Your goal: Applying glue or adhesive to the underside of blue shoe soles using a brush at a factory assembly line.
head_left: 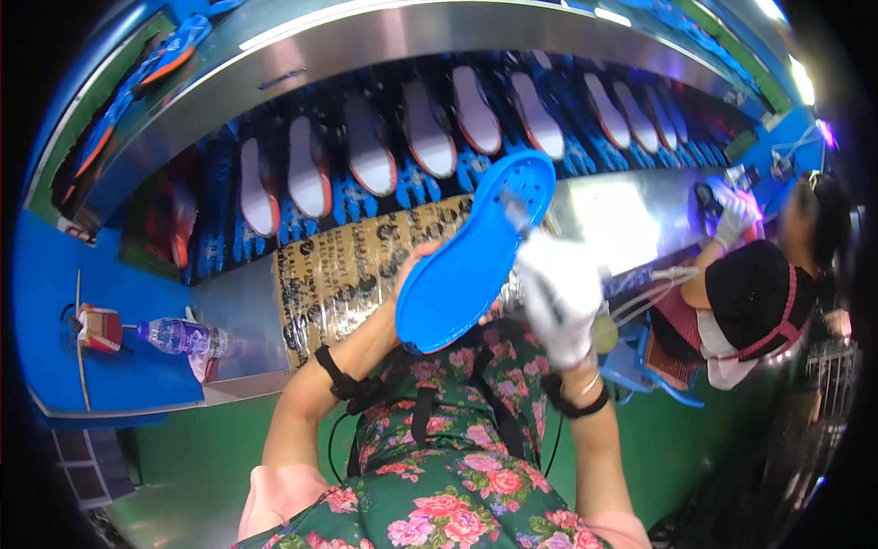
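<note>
My bare left hand (pixel 409 267) is wrapped round the edge of a blue shoe sole (pixel 457 265), held tilted in front of my body with its hollow inner side up. Small holes dot the sole's far end, and a thin orange-red rim shows at its near end. My right hand (pixel 561 288), in a white glove and smeared by motion, is closed on a brush (pixel 519 212). The blurred brush tip lies over the sole's far part; whether it touches is unclear. The handle is mostly hidden by the glove.
Beyond the sole runs a blue slatted conveyor (pixel 352 199) carrying several pale-topped shoe soles (pixel 373 169). A taped cardboard sheet (pixel 329 284) covers the bench. A plastic bottle (pixel 178 337) lies at left. A co-worker (pixel 745 293) works at right.
</note>
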A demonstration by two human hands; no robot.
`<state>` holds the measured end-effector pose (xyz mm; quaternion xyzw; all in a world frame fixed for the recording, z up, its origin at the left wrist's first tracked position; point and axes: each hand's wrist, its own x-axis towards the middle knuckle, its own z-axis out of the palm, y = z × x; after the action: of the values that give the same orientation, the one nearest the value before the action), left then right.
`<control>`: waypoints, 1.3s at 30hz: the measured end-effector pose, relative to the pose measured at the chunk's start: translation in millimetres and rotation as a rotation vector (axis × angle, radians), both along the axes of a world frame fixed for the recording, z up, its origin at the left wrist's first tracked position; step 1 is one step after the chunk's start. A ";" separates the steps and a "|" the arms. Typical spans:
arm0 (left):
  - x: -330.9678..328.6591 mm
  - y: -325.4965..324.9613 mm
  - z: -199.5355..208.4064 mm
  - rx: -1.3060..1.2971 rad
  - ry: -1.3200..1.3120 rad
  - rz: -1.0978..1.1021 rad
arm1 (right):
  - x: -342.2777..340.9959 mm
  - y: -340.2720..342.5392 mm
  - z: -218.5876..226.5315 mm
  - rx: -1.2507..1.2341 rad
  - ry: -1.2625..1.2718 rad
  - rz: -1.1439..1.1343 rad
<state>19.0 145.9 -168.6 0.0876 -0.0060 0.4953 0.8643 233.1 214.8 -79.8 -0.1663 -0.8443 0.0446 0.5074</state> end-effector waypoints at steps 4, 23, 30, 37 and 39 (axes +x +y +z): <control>-17.2 -7.7 -3.9 -0.104 0.063 0.140 | -0.8 -67.1 -13.1 -0.555 -0.024 0.413; -239.1 -6.3 287.3 0.299 -0.078 0.802 | -22.2 -60.5 -53.1 -1.529 0.714 0.531; -195.8 -42.0 251.8 0.122 0.405 1.255 | -8.9 -57.7 -64.3 -1.592 0.699 0.442; -264.7 -14.4 274.5 0.110 2.407 2.071 | -14.2 -54.2 -80.0 -1.571 0.694 0.435; -286.2 -8.5 276.7 0.003 2.575 1.834 | -17.2 -56.7 -74.5 -1.630 0.696 0.449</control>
<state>-267.2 137.5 108.1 -0.4067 -0.7544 -0.4252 0.2909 215.9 158.1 -154.3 -0.2820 -0.3630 0.7725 0.4382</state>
